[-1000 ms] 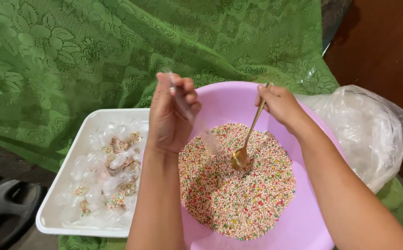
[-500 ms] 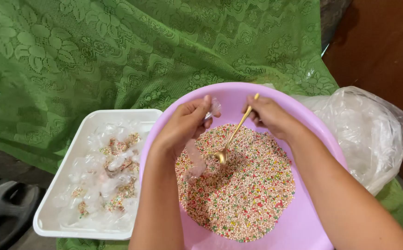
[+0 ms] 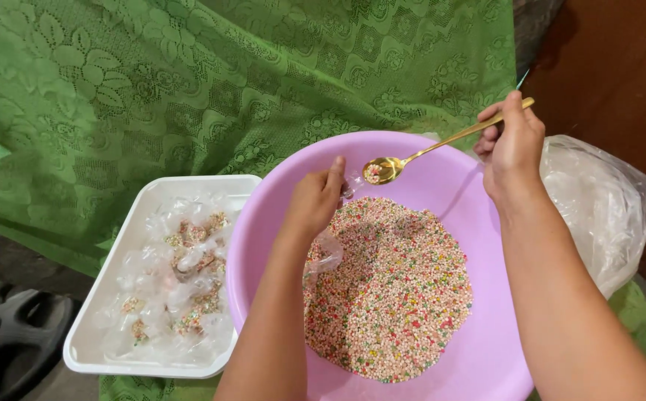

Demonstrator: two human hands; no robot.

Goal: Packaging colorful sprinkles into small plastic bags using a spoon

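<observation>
Head view: right hand [image 3: 512, 148] at 1 o'clock, fingers closed on the end of a gold spoon [image 3: 419, 154]; spoon bowl points toward 9 o'clock, carries a small load of coloured beads and hangs above the far side of the pink basin [image 3: 479, 327]. Left hand [image 3: 315, 200] near centre, pinched shut on a small clear plastic bag [image 3: 326, 256]; bag mouth sits just beside the spoon bowl, the rest trails down onto the multicoloured beads [image 3: 393, 297] filling the basin bottom. White tray [image 3: 89, 349] at 8 o'clock, touching the basin rim, holds small clear packets with bead fill. Crumpled clear plastic bag [image 3: 597, 208] at 3 o'clock beside the basin. Green lace cloth [image 3: 189, 82] covers the background from 10 to 12 o'clock.
</observation>
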